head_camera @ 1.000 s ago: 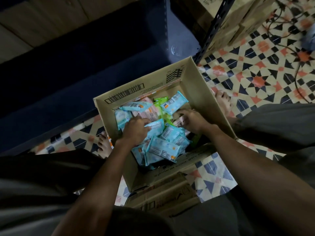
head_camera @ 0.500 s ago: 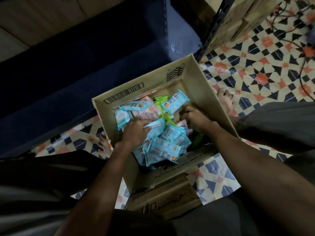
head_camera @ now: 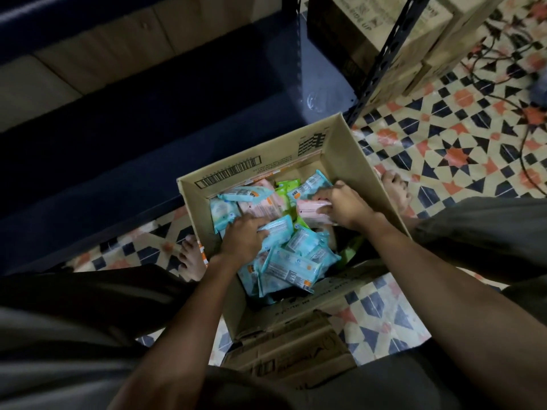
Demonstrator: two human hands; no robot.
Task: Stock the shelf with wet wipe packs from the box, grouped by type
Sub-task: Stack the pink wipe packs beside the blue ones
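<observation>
An open cardboard box [head_camera: 349,149] stands on the tiled floor between my feet, holding several loose wet wipe packs in blue, pink and green. My left hand [head_camera: 242,239] lies curled over a blue pack [head_camera: 278,232] in the middle of the pile and grips its edge. My right hand [head_camera: 343,207] holds a pink pack [head_camera: 310,207] lifted a little above the heap at the box's right side. More blue packs [head_camera: 291,267] lie at the near side, green ones [head_camera: 288,186] at the back. The dark blue shelf [head_camera: 118,137] runs behind the box.
A black perforated shelf upright [head_camera: 381,63] stands just behind the box's right corner, with stacked cardboard cartons [head_camera: 414,39] behind it. A dark cable [head_camera: 521,155] trails over the patterned floor at right. My bare feet [head_camera: 395,189] flank the box. A flattened box flap [head_camera: 290,347] lies near me.
My right hand has pulled a pink pack up out of the pile at the box's right side. My left hand has stayed on the blue pack in the middle.
</observation>
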